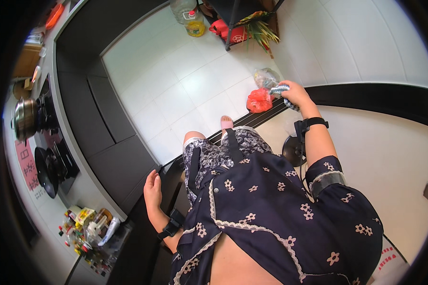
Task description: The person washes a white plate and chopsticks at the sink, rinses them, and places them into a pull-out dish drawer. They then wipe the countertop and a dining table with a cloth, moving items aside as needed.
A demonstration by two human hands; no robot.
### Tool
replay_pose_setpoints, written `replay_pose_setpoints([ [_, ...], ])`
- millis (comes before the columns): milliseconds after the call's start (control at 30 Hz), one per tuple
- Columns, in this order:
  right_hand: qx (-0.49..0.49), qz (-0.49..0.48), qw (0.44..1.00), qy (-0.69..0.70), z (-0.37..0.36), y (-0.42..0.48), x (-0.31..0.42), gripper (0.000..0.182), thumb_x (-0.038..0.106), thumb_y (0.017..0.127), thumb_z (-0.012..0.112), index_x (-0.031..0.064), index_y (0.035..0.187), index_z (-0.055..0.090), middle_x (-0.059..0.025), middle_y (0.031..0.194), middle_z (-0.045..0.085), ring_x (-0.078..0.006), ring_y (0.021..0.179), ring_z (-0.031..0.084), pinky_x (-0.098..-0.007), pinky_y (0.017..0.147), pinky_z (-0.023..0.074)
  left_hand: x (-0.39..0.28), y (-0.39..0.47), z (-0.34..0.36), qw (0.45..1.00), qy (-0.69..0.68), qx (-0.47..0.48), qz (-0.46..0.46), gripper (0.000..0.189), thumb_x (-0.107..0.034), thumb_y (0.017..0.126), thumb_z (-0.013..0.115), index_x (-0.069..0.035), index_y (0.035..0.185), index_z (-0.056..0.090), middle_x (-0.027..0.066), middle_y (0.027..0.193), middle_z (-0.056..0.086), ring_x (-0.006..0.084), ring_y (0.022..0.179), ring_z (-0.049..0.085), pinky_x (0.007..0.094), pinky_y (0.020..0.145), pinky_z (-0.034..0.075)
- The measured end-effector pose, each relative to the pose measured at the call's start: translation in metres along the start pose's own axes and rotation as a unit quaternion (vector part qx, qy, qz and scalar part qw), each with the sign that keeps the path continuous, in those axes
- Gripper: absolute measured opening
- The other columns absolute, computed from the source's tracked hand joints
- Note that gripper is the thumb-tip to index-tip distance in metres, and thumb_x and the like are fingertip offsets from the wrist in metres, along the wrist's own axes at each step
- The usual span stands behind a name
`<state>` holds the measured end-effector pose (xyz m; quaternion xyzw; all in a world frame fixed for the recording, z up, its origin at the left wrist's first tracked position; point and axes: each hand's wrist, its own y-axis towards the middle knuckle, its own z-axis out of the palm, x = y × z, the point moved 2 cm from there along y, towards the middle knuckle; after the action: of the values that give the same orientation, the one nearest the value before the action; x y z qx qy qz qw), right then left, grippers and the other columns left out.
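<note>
My right hand [293, 93] is closed around a bunched grey-and-white cloth [280, 89], part of which hangs below the fingers. Just beyond that hand, on the floor by the door track, sit a tied red plastic bag [259, 100] and a clear plastic bag [266, 77] with unclear contents. Held low at my side, my left hand [152, 187] is empty, with its fingers loosely extended and close together, near the dark cabinet fronts.
A counter at the left bears a steel pot [25, 119], a black wok [46, 172] and several condiment bottles [92, 228]. Ahead stand an oil jug [195, 28] and a metal rack [229, 39]. A dark sliding-door track [271, 114] crosses the floor.
</note>
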<state>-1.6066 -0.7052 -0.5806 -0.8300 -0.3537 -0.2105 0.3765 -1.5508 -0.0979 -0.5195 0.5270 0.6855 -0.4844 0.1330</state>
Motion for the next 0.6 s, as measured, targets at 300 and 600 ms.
replay_pose_setpoints([
  [300,-0.072,-0.010,0.996,0.042,0.038,-0.106,-0.079,0.044,0.018,0.067,0.061,0.0145,0.110,0.064,-0.0134,0.087,0.066,-0.0247,0.078,0.063,-0.0324,0.071,0.0491,0.032,-0.066,0.004,0.995,0.043,-0.008,0.091,0.037,-0.015,0.092,0.053,0.002,0.125,0.052,0.0156,0.117,0.060,0.0195,0.109,0.056,0.0297,0.093,0.043],
  [600,-0.139,-0.043,0.982,0.117,0.121,-0.268,-0.145,0.041,0.013,0.067,0.060,0.0114,0.107,0.064,-0.0110,0.090,0.065,-0.0213,0.080,0.062,-0.0307,0.073,0.0488,0.198,-0.132,0.005,0.996,0.050,0.041,0.066,0.036,-0.015,0.093,0.053,0.001,0.125,0.052,0.0118,0.116,0.059,0.0163,0.106,0.056,0.0274,0.091,0.044],
])
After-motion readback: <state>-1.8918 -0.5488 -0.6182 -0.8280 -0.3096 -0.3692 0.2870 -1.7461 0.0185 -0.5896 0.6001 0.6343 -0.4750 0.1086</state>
